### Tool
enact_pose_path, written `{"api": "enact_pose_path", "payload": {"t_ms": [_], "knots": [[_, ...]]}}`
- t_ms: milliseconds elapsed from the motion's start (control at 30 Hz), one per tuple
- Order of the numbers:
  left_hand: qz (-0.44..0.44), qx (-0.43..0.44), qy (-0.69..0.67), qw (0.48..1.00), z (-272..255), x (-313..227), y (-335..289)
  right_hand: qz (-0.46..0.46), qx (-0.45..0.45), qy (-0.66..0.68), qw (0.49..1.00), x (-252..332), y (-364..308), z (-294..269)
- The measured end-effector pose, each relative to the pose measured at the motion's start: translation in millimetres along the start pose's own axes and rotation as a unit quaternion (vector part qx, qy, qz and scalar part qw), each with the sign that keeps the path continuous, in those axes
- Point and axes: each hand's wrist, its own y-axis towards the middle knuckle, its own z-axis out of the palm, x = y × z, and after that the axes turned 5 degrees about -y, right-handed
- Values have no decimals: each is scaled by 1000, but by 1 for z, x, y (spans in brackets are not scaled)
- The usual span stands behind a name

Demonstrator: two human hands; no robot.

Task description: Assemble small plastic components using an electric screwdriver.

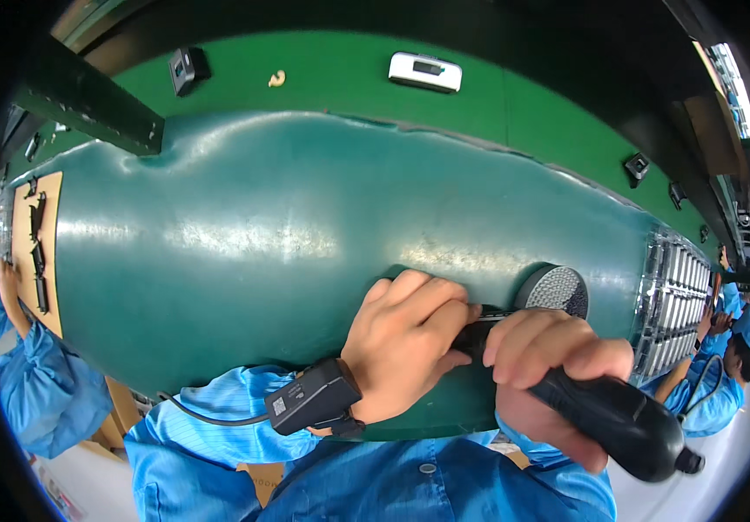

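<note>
My right hand is wrapped round a black electric screwdriver, whose rear end slants down toward the lower right. Its front end points left, toward my left hand. My left hand is closed, fingers curled over a small black part on the green mat. Most of that part is hidden by the fingers, and I cannot make out its shape or whether the screwdriver tip touches it. Just beyond my right hand stands a round grey dish with many tiny pieces in it.
Past the mat runs a green conveyor belt, carrying a white-and-black device and a black device. Clear trays of white parts stand at right. At left lies a tan board with black parts. Blue-sleeved co-workers sit on both sides.
</note>
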Motion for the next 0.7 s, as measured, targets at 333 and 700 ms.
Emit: {"api": "enact_pose_path", "payload": {"t_ms": [333,700], "knots": [[13,55,45,997,-11,3,-7,-63,-147,-90,983,51,20,-80],[3,61,114,992,-18,5,-7,-88,-105,-156,978,30,23,-80]]}}
